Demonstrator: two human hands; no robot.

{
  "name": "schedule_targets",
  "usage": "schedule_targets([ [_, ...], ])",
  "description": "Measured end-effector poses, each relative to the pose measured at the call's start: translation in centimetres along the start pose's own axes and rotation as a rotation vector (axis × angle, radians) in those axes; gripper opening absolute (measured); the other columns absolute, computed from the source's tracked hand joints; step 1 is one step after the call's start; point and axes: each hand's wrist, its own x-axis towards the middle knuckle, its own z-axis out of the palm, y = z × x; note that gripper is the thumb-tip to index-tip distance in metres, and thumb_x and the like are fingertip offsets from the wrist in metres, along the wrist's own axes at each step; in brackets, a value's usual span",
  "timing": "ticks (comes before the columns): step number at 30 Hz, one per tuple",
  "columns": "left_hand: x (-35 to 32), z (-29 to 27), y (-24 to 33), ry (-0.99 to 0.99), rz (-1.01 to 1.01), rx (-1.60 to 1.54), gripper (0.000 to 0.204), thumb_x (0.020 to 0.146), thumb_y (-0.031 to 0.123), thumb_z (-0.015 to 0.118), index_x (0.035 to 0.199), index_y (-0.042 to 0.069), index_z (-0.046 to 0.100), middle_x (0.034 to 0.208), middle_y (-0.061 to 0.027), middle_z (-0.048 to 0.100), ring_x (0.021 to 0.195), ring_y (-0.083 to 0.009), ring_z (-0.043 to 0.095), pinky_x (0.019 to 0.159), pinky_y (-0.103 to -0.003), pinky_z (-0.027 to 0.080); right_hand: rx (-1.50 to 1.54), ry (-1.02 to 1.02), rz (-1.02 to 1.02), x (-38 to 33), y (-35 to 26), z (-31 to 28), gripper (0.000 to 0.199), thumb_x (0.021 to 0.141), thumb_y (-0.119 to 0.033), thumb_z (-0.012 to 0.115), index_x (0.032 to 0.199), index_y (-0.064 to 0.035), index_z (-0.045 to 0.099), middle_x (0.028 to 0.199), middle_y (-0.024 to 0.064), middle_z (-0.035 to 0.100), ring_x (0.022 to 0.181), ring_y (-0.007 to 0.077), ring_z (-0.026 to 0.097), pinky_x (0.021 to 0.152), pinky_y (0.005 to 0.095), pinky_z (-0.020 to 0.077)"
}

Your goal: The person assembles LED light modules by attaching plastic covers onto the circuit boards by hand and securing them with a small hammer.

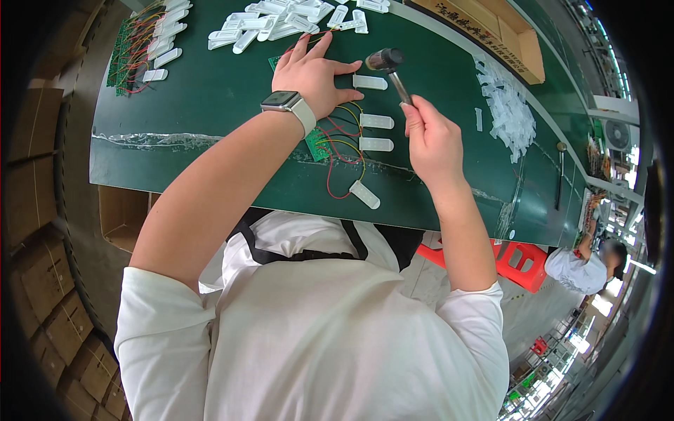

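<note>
Near the middle of the green bench [232,105], the left hand [312,74] lies palm down with fingers spread, forefinger and thumb parted beside the left end of a white case [370,82]; whether they touch it, I cannot tell. A green circuit board is mostly hidden beyond that hand, only a corner showing. The right hand [435,144] is closed around the handle of a hammer [386,60], its dark head raised near the case; the grip hides the handle's lower end.

Toward the near edge, three more white cases [376,144] lie in a rough column, red, yellow and black wires [329,179] running toward a second circuit board [317,145], partly covered by the left forearm. Along the far edge, a heap of white cases [274,21] is cut off by the frame. Near the right edge, small translucent pieces [511,119] overlap too closely to separate.
</note>
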Motion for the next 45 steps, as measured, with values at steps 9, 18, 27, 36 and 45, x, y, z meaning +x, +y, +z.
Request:
schedule_targets([
  [9,0.4,0.1,-0.2,0.000,0.006,0.046,0.055,0.078,0.061,0.081,0.130,0.046,0.072,0.171,-0.0015,0.032,0.158,-0.0312,0.028,0.128,-0.048,0.023,-0.094,0.009,-0.042,1.0,-0.2,-0.8,0.021,0.105,-0.023,0.061,0.104,-0.0036,0.070,0.072,0.0182,0.067,0.065,0.0401,0.066,0.058,0.0475,0.0498],
  [18,0.1,0.1,0.4,-0.021,-0.002,0.029,0.057,0.079,0.062,0.081,0.133,0.049,0.069,0.171,-0.0009,0.032,0.158,-0.0309,0.027,0.128,-0.047,0.023,-0.083,0.000,-0.012,-1.4,1.1,0.5,0.023,0.103,-0.022,0.065,0.111,-0.0014,0.072,0.075,0.0168,0.069,0.064,0.0349,0.068,0.058,0.0427,0.0513],
  [27,0.3,0.3,0.2,-0.014,0.002,0.046,0.056,0.079,0.063,0.080,0.132,0.049,0.070,0.171,-0.0007,0.033,0.158,-0.0302,0.028,0.128,-0.047,0.024,-0.160,-0.046,-0.044,-1.1,0.7,1.2,0.025,0.103,-0.026,0.063,0.111,-0.0045,0.073,0.081,0.0196,0.071,0.073,0.0391,0.071,0.063,0.0474,0.0543],
  [36,0.2,0.5,-0.2,0.007,0.006,0.067,0.056,0.079,0.065,0.079,0.132,0.050,0.070,0.171,-0.0002,0.032,0.158,-0.0298,0.028,0.128,-0.047,0.024,0.034,0.020,0.121,-0.4,0.0,0.7,0.025,0.103,-0.025,0.064,0.110,-0.0033,0.074,0.074,0.0202,0.068,0.068,0.0391,0.070,0.058,0.0444,0.0511],
  [45,0.2,0.4,0.0,-0.006,-0.004,0.078,0.058,0.079,0.064,0.080,0.133,0.048,0.069,0.171,0.0001,0.032,0.158,-0.0297,0.027,0.129,-0.047,0.023,-0.033,-0.079,0.118,0.0,-0.5,0.5,0.033,0.106,-0.030,0.059,0.108,-0.0001,0.071,0.073,0.0193,0.066,0.067,0.0399,0.065,0.062,0.0446,0.0505],
])
